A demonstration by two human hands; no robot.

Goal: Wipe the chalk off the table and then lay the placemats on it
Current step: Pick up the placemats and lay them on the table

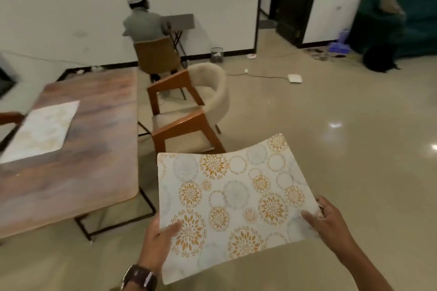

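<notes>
I hold a white placemat [234, 203] with gold and grey flower circles out in front of me, above the floor and to the right of the table. My left hand [157, 241] grips its near left edge, thumb on top. My right hand [328, 220] pinches its near right corner. The wooden table [94, 172] stands at the left. A second placemat [40, 131] of the same pattern lies flat on the table's far left part.
A cream armchair with wooden arms [191, 111] stands at the table's right side. A person sits with their back to me on a brown chair [157, 55] by the far wall. Cables and a white device [294, 78] lie on the glossy floor.
</notes>
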